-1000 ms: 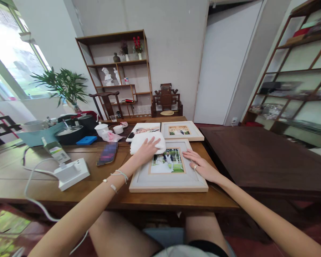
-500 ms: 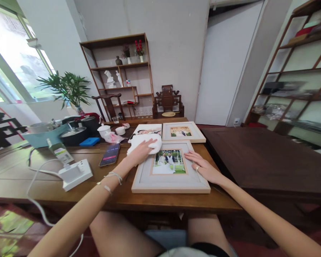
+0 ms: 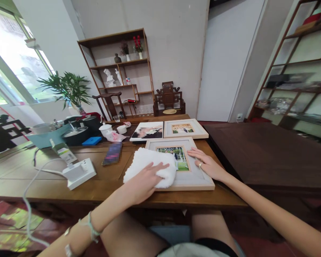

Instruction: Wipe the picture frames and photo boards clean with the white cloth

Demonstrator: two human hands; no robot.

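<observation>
A white fluffy cloth (image 3: 139,160) lies over the left half of a pale wooden photo frame (image 3: 196,184) at the front of the table. My left hand (image 3: 144,180) holds the cloth and presses it down on the frame's lower left, fingers on top. The cloth hides part of the photo (image 3: 182,162) of two people. On the frame's right side rests my right hand (image 3: 207,166), open, fingers stretched out and a ring on one of them. Behind are a second framed picture (image 3: 198,133) and, left of it, an unframed print (image 3: 152,132).
On the wooden table (image 3: 109,189), to the left, are a white power strip (image 3: 81,173) with its cable, a phone (image 3: 112,153) and a blue box (image 3: 92,140). A white teapot (image 3: 106,130) and dark pots stand farther back. A dark table (image 3: 270,153) adjoins on the right.
My left hand has drawn the cloth from the frame's upper left corner toward me, down over its left side and part of the photo. My right hand stays on the right side.
</observation>
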